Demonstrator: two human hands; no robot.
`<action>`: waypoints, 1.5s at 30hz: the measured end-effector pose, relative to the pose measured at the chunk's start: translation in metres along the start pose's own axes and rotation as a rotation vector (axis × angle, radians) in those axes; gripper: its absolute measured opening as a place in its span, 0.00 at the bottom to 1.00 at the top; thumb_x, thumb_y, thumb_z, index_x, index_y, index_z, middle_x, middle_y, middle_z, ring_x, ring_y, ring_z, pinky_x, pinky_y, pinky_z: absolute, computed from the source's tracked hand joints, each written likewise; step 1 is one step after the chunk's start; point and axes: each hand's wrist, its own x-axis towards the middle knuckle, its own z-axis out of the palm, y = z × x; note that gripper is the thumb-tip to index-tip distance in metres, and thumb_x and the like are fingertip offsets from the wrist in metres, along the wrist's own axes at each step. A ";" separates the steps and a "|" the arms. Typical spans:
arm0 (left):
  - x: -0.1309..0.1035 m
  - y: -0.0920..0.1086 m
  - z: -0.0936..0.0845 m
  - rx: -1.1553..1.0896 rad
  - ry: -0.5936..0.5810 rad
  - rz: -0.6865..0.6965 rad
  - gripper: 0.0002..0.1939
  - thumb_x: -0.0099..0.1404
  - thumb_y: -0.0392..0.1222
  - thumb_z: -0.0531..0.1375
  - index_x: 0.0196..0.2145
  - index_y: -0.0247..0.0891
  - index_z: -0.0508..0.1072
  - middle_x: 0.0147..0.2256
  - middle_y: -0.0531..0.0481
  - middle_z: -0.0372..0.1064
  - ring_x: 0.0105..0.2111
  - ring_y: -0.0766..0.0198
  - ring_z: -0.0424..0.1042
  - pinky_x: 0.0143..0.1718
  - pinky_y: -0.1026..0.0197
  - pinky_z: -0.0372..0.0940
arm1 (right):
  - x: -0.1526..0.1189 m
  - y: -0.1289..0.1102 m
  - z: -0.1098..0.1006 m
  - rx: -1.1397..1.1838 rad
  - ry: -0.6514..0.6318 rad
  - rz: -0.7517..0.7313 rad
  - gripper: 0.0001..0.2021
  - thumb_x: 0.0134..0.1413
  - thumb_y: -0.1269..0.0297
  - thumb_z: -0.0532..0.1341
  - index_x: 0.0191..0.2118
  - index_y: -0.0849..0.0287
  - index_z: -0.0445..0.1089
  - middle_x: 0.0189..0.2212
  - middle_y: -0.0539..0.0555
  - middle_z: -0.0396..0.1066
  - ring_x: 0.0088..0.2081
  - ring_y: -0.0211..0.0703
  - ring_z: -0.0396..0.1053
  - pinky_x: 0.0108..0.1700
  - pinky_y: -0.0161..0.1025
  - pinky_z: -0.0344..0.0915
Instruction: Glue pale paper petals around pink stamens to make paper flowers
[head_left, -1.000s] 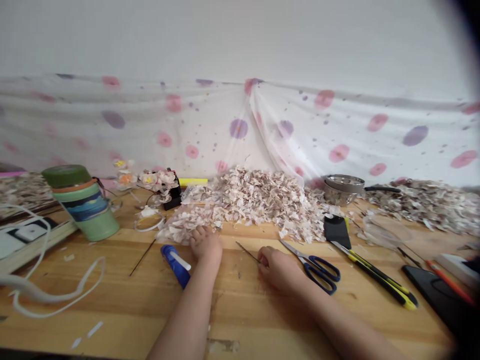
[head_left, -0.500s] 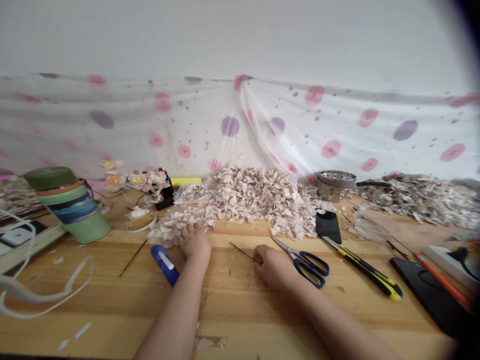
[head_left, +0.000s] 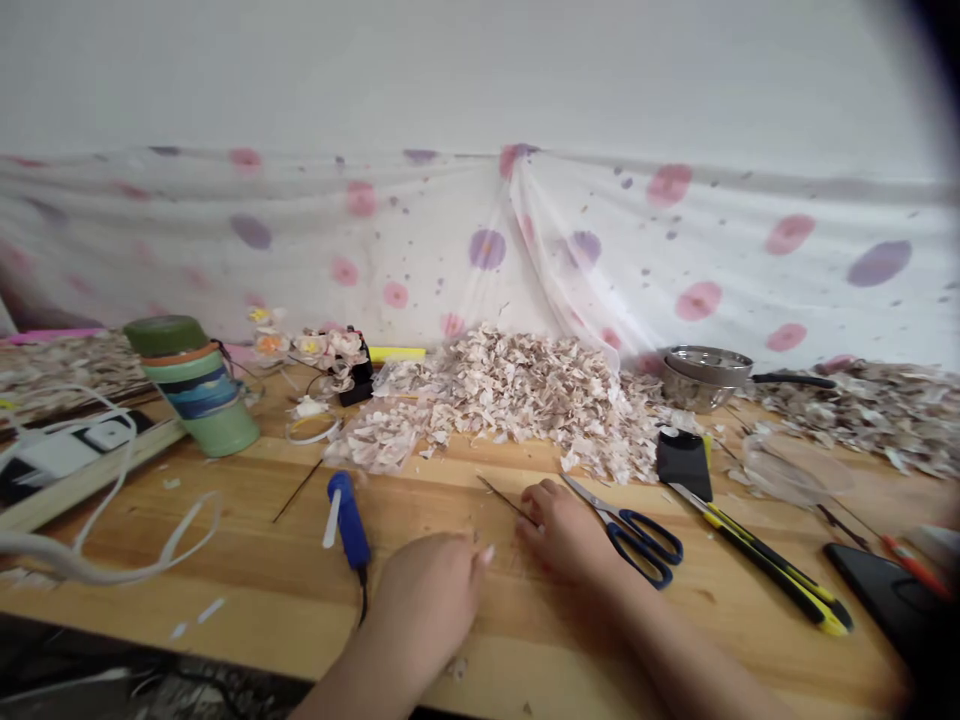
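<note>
My right hand (head_left: pixel 559 525) is closed on a thin dark stick (head_left: pixel 504 496), whose tip points up and left over the wooden table. My left hand (head_left: pixel 435 590) is low in the middle with its fingers bent together; a small pale bit shows at its fingertips, too small to name. Left of it lies a blue tool (head_left: pixel 349 522) with a white strip and a dark cord. Blue-handled scissors (head_left: pixel 630 530) rest just right of my right hand. Behind both hands spreads a big heap of pale dried petals (head_left: pixel 525 390).
A green cup (head_left: pixel 199 390) and a white cable (head_left: pixel 150 572) are at the left. Fabric flowers (head_left: pixel 322 348) stand behind. To the right are a yellow-black cutter (head_left: pixel 772 565), a black phone (head_left: pixel 877 600), a metal bowl (head_left: pixel 697 385) and a clear lid (head_left: pixel 787 468).
My left hand has left the petals and come back toward the near edge, closing its fingers. The blue tool is uncovered and turned. The view has shifted left; my right hand still holds the stick.
</note>
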 end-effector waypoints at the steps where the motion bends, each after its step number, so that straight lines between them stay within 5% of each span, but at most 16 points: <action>1: -0.012 -0.008 0.001 0.009 -0.037 -0.061 0.21 0.70 0.47 0.49 0.29 0.37 0.79 0.31 0.39 0.79 0.33 0.46 0.78 0.33 0.51 0.67 | 0.000 0.000 0.000 0.001 0.007 -0.012 0.10 0.54 0.68 0.58 0.42 0.63 0.71 0.41 0.61 0.71 0.44 0.49 0.68 0.45 0.38 0.59; 5: -0.037 -0.050 0.007 -0.006 -0.092 -0.390 0.20 0.72 0.48 0.47 0.33 0.38 0.75 0.35 0.39 0.79 0.38 0.48 0.78 0.36 0.54 0.65 | 0.000 -0.001 0.002 0.013 0.048 -0.041 0.11 0.56 0.69 0.58 0.44 0.62 0.71 0.43 0.62 0.71 0.47 0.51 0.66 0.49 0.41 0.59; 11: -0.040 -0.098 0.032 -0.075 0.243 -0.521 0.19 0.70 0.52 0.45 0.35 0.38 0.68 0.35 0.38 0.76 0.37 0.49 0.76 0.35 0.55 0.64 | -0.001 -0.021 0.006 0.059 0.077 -0.203 0.10 0.61 0.72 0.53 0.41 0.60 0.71 0.42 0.59 0.71 0.46 0.48 0.66 0.51 0.41 0.61; 17: -0.024 -0.103 0.033 -0.223 0.151 -0.571 0.22 0.68 0.57 0.44 0.42 0.38 0.68 0.38 0.35 0.77 0.39 0.44 0.77 0.34 0.54 0.65 | 0.020 -0.085 0.036 0.113 -0.132 -0.459 0.13 0.57 0.69 0.58 0.48 0.58 0.71 0.46 0.57 0.71 0.48 0.46 0.69 0.52 0.38 0.63; 20: -0.018 -0.100 0.032 -0.210 0.126 -0.600 0.24 0.68 0.56 0.43 0.39 0.37 0.70 0.34 0.34 0.78 0.37 0.41 0.77 0.32 0.52 0.64 | 0.043 -0.119 0.057 0.123 -0.151 -0.388 0.20 0.56 0.62 0.61 0.53 0.62 0.68 0.48 0.62 0.68 0.44 0.49 0.71 0.46 0.41 0.66; 24: -0.019 -0.107 0.033 -0.195 0.112 -0.629 0.23 0.69 0.52 0.42 0.42 0.36 0.71 0.34 0.33 0.78 0.37 0.42 0.77 0.33 0.53 0.63 | 0.070 -0.143 0.080 0.136 -0.152 -0.297 0.14 0.55 0.61 0.62 0.45 0.62 0.72 0.45 0.62 0.69 0.38 0.48 0.72 0.39 0.40 0.67; 30: -0.035 -0.134 0.030 -0.166 0.108 -0.701 0.24 0.69 0.53 0.40 0.39 0.37 0.70 0.33 0.35 0.78 0.36 0.42 0.77 0.32 0.53 0.62 | 0.082 -0.142 0.090 0.159 -0.124 -0.285 0.05 0.57 0.67 0.61 0.39 0.59 0.73 0.43 0.56 0.71 0.38 0.40 0.71 0.39 0.35 0.66; 37: -0.040 -0.169 0.026 -0.148 0.175 -0.745 0.24 0.69 0.55 0.41 0.39 0.38 0.70 0.36 0.36 0.78 0.37 0.43 0.77 0.32 0.54 0.61 | 0.133 -0.141 0.068 0.102 -0.059 -0.242 0.12 0.64 0.61 0.59 0.49 0.60 0.68 0.50 0.57 0.69 0.46 0.46 0.70 0.48 0.49 0.70; 45: -0.055 -0.175 0.028 -0.076 0.345 -0.749 0.22 0.70 0.50 0.47 0.52 0.29 0.64 0.43 0.33 0.74 0.43 0.44 0.74 0.39 0.54 0.64 | 0.166 -0.129 0.053 0.098 -0.122 -0.207 0.14 0.63 0.61 0.59 0.52 0.60 0.67 0.50 0.57 0.69 0.46 0.47 0.71 0.47 0.49 0.71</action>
